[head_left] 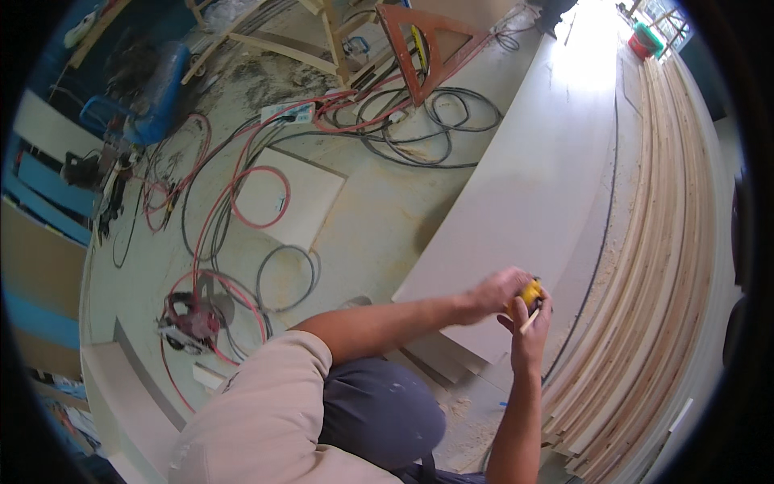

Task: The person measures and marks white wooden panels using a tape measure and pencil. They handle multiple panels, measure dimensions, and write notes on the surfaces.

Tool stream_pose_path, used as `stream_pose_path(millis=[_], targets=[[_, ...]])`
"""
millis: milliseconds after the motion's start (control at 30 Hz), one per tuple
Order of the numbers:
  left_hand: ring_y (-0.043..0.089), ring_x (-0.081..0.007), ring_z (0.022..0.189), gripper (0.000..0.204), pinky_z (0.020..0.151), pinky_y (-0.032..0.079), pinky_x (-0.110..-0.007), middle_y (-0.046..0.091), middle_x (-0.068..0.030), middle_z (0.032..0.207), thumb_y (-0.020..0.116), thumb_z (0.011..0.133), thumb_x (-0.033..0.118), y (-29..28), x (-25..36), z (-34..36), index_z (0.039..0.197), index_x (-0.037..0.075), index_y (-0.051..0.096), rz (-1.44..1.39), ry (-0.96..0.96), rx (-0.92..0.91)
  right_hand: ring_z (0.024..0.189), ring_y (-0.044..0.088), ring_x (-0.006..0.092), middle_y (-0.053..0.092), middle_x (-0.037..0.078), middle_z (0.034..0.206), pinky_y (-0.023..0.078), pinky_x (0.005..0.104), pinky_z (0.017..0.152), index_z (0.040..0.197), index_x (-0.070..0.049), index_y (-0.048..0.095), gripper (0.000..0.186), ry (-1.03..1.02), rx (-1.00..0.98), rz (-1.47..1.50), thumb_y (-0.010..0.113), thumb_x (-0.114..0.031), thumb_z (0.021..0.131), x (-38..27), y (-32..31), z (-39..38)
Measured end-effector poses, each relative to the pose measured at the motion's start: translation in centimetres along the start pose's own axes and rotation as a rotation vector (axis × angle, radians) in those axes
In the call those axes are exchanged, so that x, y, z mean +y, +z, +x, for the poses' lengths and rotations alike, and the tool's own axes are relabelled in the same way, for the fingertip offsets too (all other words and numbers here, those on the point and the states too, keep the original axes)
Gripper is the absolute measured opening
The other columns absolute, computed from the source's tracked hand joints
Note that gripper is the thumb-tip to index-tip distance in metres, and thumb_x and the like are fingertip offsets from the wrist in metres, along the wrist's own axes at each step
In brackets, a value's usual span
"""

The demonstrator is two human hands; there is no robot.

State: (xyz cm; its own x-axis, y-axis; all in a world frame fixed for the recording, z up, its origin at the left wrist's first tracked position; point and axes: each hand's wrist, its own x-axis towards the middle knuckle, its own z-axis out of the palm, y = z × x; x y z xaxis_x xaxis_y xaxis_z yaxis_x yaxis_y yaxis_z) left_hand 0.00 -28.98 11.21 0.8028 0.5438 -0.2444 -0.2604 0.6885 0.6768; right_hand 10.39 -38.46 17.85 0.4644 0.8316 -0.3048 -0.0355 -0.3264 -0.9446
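Note:
My left hand (498, 292) and my right hand (530, 327) meet over the near end of a long white board (524, 177). Between them is a small yellow tape measure (531, 292); the left hand's fingers close over it. My right hand grips it from below and also holds a thin pencil (530, 322) sticking out between the fingers. A dark line runs along the board's right side (601, 242). My bent knee in dark trousers (379, 411) is just below the hands.
Long pale wood strips (653, 266) are stacked to the right of the board. Red and black cables (242, 202) loop over the dusty floor, with a red circular saw (189, 323) at left. A square white panel (302, 198), a blue compressor (157, 93) and a wooden frame (427, 48) lie farther off.

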Motion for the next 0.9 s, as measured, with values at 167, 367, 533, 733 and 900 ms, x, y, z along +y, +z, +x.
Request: stream_pose_path(millis=[167,367,533,733,900], targets=[[0.063,-0.0183,0.100,0.034,0.087,0.052,-0.031,0.066,-0.0104,0.111,0.063,0.095,0.021,-8.4,4.1,-1.6,0.123,0.002,0.059,0.664,0.094,-0.157,0.080,0.061,0.0143,0.060,0.005,0.096,0.051,0.0260,0.065,0.118,-0.005,0.052,0.042,0.092,0.089,-0.133,0.075,-0.020,0.086,5.1,2.2,2.9],[0.061,-0.0271,0.104,0.024,0.085,0.052,-0.037,0.062,-0.0140,0.111,0.062,0.088,0.012,-31.3,8.6,-5.3,0.110,0.004,0.065,1.272,0.421,0.835,0.102,0.058,0.0255,0.058,0.013,0.110,0.047,0.0367,0.094,0.124,-0.002,0.051,0.058,-0.103,0.223,-0.622,0.080,-0.005,0.075,9.2,2.5,4.7],[0.041,-0.0438,0.132,0.056,0.109,0.035,-0.052,0.046,-0.0278,0.138,0.066,0.085,0.021,-44.8,13.6,-13.6,0.134,0.001,0.048,1.945,0.091,1.157,0.106,0.055,0.0254,0.055,0.013,0.114,0.044,0.0366,0.098,0.128,0.000,0.048,0.058,-0.158,0.274,-0.528,0.079,-0.009,0.079,11.5,3.5,7.3],[0.027,-0.0484,0.142,0.070,0.113,0.026,-0.058,0.028,-0.0315,0.153,0.060,0.089,0.026,-45.4,7.5,-17.1,0.147,-0.002,0.033,1.969,-0.131,1.272,0.107,0.054,0.0247,0.054,0.012,0.115,0.043,0.0375,0.098,0.127,0.001,0.048,0.064,-0.108,0.345,-0.371,0.080,-0.021,0.076,12.2,4.0,8.3],[0.020,-0.0424,0.147,0.071,0.117,0.017,-0.059,0.025,-0.0237,0.157,0.054,0.091,0.033,-39.0,4.1,-14.5,0.151,0.005,0.029,1.838,-0.008,1.239,0.098,0.057,0.0326,0.056,0.017,0.106,0.046,0.0423,0.092,0.117,-0.001,0.051,0.062,-0.166,0.359,-0.547,0.081,-0.016,0.066,11.1,4.5,7.8]])
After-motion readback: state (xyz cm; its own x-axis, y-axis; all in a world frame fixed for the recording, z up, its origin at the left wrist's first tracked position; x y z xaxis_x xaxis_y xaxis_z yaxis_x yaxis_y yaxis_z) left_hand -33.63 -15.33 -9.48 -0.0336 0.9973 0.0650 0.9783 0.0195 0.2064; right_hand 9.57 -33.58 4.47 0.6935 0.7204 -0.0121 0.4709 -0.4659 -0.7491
